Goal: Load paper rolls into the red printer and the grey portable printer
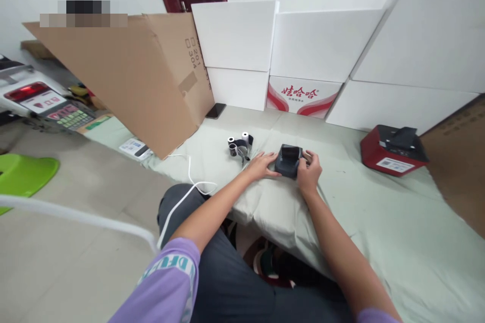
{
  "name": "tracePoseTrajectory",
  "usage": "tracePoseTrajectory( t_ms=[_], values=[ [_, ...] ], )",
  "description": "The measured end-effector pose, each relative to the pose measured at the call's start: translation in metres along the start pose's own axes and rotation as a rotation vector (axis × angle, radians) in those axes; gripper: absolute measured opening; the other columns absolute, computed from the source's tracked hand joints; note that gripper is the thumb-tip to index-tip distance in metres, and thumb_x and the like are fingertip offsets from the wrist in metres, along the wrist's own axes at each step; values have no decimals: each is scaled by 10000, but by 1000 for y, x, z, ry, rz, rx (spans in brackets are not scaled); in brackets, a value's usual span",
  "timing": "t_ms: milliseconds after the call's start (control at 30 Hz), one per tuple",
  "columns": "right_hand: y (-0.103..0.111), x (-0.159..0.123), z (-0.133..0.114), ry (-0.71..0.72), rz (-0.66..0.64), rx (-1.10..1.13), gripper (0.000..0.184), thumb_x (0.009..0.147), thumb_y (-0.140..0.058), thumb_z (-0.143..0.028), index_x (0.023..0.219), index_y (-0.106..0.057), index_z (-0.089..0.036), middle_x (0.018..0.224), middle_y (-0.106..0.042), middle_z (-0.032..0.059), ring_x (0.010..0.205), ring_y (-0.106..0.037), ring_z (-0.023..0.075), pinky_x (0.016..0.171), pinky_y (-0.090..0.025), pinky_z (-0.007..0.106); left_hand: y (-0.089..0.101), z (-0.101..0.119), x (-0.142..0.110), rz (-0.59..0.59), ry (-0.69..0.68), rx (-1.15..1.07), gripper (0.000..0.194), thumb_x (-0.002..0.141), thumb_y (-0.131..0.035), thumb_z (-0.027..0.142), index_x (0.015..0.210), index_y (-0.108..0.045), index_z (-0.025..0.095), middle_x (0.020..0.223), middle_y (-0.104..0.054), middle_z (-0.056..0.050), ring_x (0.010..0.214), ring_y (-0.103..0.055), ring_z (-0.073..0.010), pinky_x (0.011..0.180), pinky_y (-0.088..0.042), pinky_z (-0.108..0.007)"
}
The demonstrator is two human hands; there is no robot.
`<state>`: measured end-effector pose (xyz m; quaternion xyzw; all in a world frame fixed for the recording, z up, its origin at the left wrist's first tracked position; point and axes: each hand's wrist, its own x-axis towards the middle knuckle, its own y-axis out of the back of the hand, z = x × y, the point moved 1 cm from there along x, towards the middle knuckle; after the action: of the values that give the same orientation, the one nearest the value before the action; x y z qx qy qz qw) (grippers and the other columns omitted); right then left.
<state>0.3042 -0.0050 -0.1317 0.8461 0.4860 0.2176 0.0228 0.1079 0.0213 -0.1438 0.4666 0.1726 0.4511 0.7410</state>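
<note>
A small black portable printer, its lid raised over a dark hollow, rests near the front edge of the cloth-covered table. My left hand steadies its left side, with the thumb along the front corner and the fingers stretched toward the back. At the right side my right hand grips it, fingers bent around the edge near the lid. Just left of the printer lie small paper rolls and a loose dark strip, partly curled; their exact kind is hard to make out.
A red and black box-shaped device sits at the right. White boxes line the back, and a brown cardboard panel stands at the left. A phone lies by it. A white cable crosses the front edge.
</note>
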Motion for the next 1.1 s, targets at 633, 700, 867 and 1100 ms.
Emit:
tracePoseTrajectory(
  t_ms=[633, 700, 867, 1100],
  values=[
    [-16, 18, 22, -146, -313, 363, 823, 810, -560, -410, 1577, -359, -191, 1672, -332, 107, 1552, -310, 239, 1277, -222, 438, 0, 3, -8, 67, 54, -94, 896, 788, -810, 445, 1558, -414, 213, 1576, -483, -123, 1495, -429, -246, 1279, -244, -440],
    [-19, 21, 25, -140, -342, 324, 820, 851, -530, -438, 1606, -306, -211, 1698, -275, 76, 1576, -247, 220, 1286, -185, 439, 1, 3, -8, 60, 61, -86, 884, 790, -809, 443, 1553, -423, 217, 1578, -481, -118, 1498, -425, -240, 1281, -239, -435],
    [-18, 29, 28, -118, -334, 141, 715, 929, -464, -481, 1584, -364, -210, 1657, -366, 101, 1547, -322, 241, 1254, -254, 495, 3, 6, -8, 25, 64, -60, 857, 806, -790, 441, 1554, -420, 247, 1591, -468, -93, 1506, -412, -229, 1285, -222, -428],
    [3, 35, 15, 99, -367, -78, 499, 923, -518, -486, 1247, -718, -164, 1561, -495, 173, 1459, -452, 295, 1203, -337, 471, 3, 7, -7, 24, 64, -39, 840, 834, -753, 462, 1565, -400, 248, 1602, -456, -92, 1504, -412, -236, 1281, -222, -426]
  ],
)
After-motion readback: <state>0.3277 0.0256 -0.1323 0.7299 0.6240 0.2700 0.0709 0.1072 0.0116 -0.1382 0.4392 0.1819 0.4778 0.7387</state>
